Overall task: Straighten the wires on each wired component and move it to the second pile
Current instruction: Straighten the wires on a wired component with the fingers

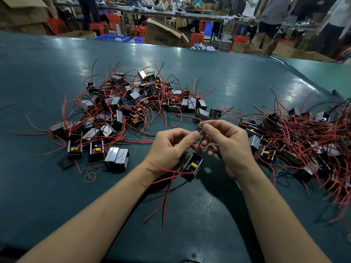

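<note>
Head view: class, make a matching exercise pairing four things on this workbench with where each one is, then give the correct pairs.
Things:
1. Small black wired component with a yellow part
2. Tan rubber band loop
3. Tangled pile of components with straightened red wires
4. Blue plastic crate

Places:
A. On the floor beyond the table's far edge
B. Held between both hands
C. On the table's right side
D. Flat on the green table, left of the left forearm

Pairs: 1-B, 2-D, 3-C, 4-A
</note>
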